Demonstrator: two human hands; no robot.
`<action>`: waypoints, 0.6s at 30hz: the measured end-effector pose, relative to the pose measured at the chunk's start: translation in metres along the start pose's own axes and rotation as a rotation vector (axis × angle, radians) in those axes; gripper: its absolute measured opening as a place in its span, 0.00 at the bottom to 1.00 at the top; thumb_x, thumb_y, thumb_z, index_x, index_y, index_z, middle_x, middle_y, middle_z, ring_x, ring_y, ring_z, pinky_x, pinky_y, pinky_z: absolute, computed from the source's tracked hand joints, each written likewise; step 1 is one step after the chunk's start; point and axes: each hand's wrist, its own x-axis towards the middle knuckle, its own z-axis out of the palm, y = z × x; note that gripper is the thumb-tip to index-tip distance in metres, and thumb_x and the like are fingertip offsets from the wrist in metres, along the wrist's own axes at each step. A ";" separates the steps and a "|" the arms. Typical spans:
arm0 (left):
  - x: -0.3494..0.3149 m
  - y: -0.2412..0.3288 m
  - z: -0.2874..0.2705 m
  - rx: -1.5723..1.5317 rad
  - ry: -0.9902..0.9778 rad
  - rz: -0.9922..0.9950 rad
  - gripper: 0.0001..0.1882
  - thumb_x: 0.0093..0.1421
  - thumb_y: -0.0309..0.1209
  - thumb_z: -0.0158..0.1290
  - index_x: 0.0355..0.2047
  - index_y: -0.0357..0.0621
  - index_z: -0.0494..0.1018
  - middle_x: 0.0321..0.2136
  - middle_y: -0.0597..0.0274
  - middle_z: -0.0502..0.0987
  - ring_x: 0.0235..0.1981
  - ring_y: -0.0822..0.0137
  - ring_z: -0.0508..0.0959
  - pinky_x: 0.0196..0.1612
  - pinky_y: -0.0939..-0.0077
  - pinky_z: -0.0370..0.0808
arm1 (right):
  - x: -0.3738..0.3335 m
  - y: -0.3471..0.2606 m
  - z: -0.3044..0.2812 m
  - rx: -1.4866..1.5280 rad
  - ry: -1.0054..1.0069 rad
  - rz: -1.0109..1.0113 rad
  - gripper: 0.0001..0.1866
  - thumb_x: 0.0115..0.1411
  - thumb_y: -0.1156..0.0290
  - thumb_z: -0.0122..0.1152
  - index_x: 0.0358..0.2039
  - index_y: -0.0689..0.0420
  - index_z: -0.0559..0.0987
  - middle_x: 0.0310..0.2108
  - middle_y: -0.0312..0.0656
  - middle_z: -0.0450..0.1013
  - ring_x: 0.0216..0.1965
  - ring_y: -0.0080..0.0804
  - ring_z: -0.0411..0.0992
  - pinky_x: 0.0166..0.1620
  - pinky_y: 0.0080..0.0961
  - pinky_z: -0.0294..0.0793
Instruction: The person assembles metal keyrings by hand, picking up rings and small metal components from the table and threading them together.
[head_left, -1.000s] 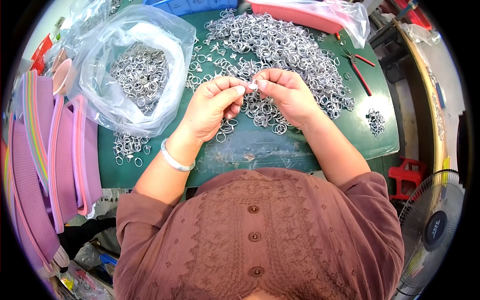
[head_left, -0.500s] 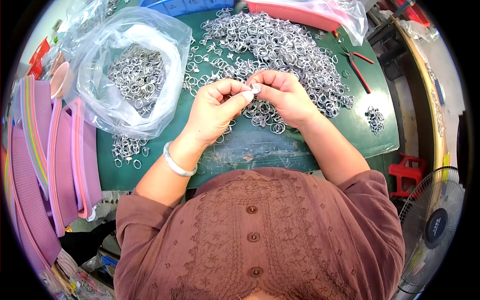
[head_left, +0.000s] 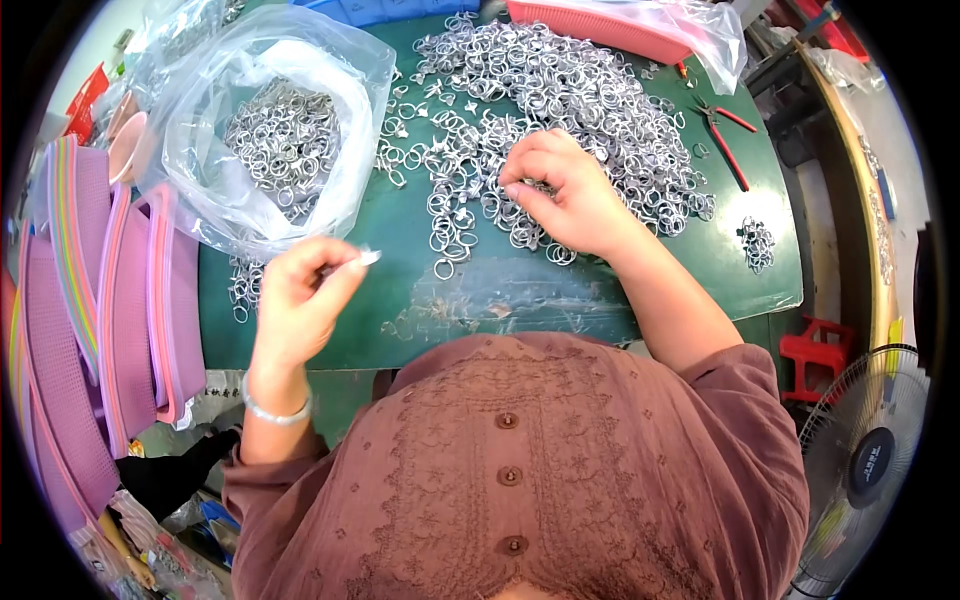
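Note:
My left hand, with a pale bangle at its wrist, is over the table just below the clear plastic bag. Thumb and fingers are pinched; a small whitish, shiny bit shows at their tips, too blurred to name. Inside the bag lie many silvery metal rings. My right hand is at the near edge of a large heap of similar rings, its fingers curled toward the thumb. Whether it pinches a ring cannot be made out.
Red-handled pliers lie right of the heap, beyond a small cluster of dark rings. Blue and pink trays line the far edge. Purple baskets stand at left, a fan and red stool at right.
My hands, together before, are now apart. The left has moved left and toward me, near the bag; the right stays by the heap. The view has shifted slightly.

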 end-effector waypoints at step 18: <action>-0.021 -0.018 -0.030 0.558 0.346 0.035 0.07 0.50 0.27 0.54 0.22 0.35 0.71 0.18 0.62 0.71 0.17 0.74 0.67 0.22 0.80 0.65 | 0.002 -0.021 0.010 -0.276 -0.194 -0.057 0.03 0.45 0.76 0.56 0.23 0.57 0.74 0.31 0.39 0.66 0.37 0.37 0.62 0.42 0.30 0.61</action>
